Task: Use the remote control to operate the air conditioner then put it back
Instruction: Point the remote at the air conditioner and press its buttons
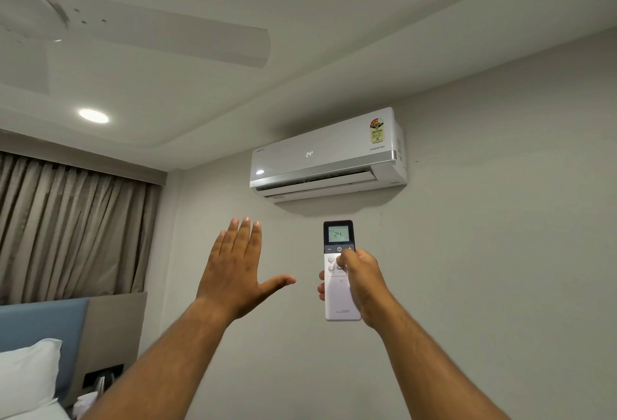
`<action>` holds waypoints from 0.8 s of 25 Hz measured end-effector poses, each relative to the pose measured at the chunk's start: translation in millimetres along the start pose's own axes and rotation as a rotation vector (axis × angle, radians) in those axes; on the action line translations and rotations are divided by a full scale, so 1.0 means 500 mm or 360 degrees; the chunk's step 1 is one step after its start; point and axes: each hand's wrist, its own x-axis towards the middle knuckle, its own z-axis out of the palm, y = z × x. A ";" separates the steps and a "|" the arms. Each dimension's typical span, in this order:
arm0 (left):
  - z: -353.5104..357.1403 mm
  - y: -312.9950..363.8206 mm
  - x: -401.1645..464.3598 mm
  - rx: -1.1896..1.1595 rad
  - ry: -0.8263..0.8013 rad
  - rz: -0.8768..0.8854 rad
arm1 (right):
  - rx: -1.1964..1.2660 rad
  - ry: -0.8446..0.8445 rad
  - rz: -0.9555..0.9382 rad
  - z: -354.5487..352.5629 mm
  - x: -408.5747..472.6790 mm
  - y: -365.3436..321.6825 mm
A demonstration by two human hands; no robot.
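Gripping the remote [341,281] upright below the wall-mounted air conditioner [327,154], the right hand [359,282] thumbs its buttons; the left hand [233,272] is spread flat, empty. Curtains [73,229] hang left, above the bed [30,383].

The remote [341,272] held in the fingers [321,286] of the right hand [362,281] looks like smooth white plastic, with a glossy dark top around its glassy screen. Above it, the air conditioner [329,155] has a glossy white plastic front that mirrors a lamp, edged by a brushed silver strip. Left of the fingers hang curtains [73,229] of matt, pleated cloth; the wall [500,252] is matt paint.
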 end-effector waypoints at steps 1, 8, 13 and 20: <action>-0.002 -0.001 0.001 -0.0009 0.0004 0.0002 | 0.0000 -0.0001 0.0000 0.001 -0.001 -0.001; -0.006 -0.001 -0.004 0.0007 0.0012 0.0001 | -0.0014 -0.0002 0.0004 0.005 -0.003 -0.004; -0.008 0.004 -0.007 0.0004 0.0019 -0.0031 | -0.0002 -0.0006 0.0008 0.006 -0.007 -0.009; -0.013 0.013 -0.007 0.0002 0.0035 -0.0042 | 0.0019 -0.0008 -0.0001 0.004 -0.012 -0.012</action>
